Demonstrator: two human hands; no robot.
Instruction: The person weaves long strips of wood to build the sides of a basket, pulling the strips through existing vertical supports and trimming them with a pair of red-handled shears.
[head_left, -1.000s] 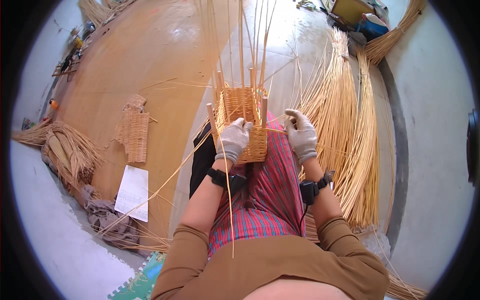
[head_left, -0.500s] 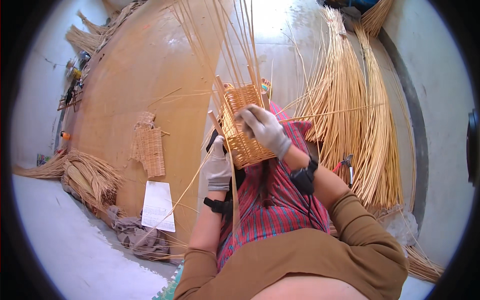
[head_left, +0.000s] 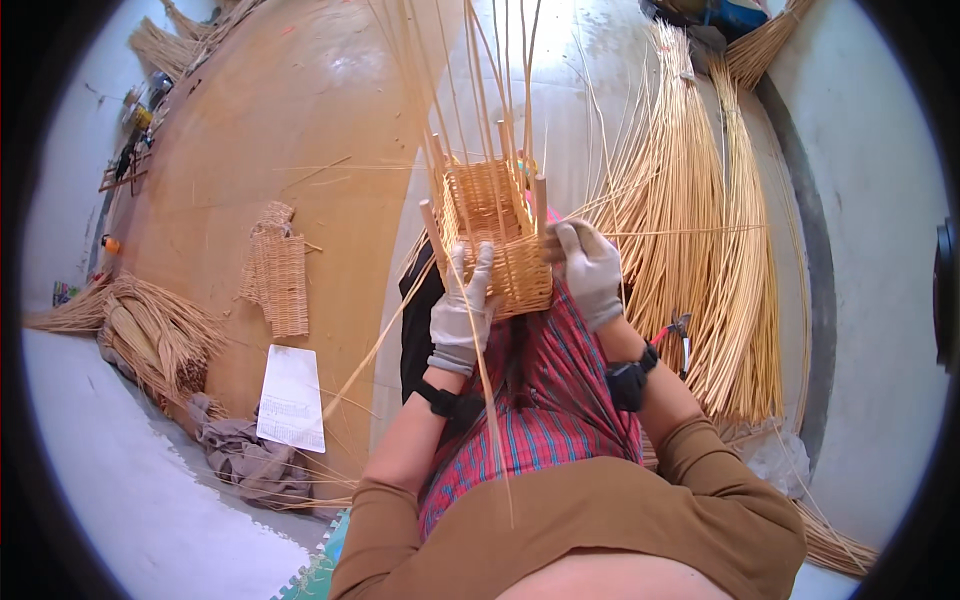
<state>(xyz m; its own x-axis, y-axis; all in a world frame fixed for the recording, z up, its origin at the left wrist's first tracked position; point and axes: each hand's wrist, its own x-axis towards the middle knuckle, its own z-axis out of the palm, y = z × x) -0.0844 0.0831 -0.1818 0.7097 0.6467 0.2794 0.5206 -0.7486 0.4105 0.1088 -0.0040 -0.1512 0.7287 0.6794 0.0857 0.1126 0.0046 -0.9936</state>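
A woven wicker basket (head_left: 519, 265) rests over my lap in its patterned cloth (head_left: 530, 430), with wooden corner posts (head_left: 540, 200) and long upright stakes. My left hand (head_left: 460, 305), in a pale grey glove, grips the basket's near wall at the left, its fingertips against the weave. A loose strand (head_left: 485, 390) hangs down past it. My gloved right hand (head_left: 590, 270) is beside the right post, fingers bent and closed on a thin rattan strand (head_left: 680, 231) that stretches out to the right; the fingertips are partly shadowed.
Long rattan bundles (head_left: 670, 160) lie along the right, with red-handled pliers (head_left: 672, 332) among them. At left are a flat woven panel (head_left: 280, 280), a white paper (head_left: 287, 398), a heap of cane (head_left: 155, 335) and a grey cloth (head_left: 245, 460). Walls curve along both sides.
Half a second ago my right hand was across the basket's front; it has moved right to the post. My left hand has shifted from the basket's left side onto its near wall.
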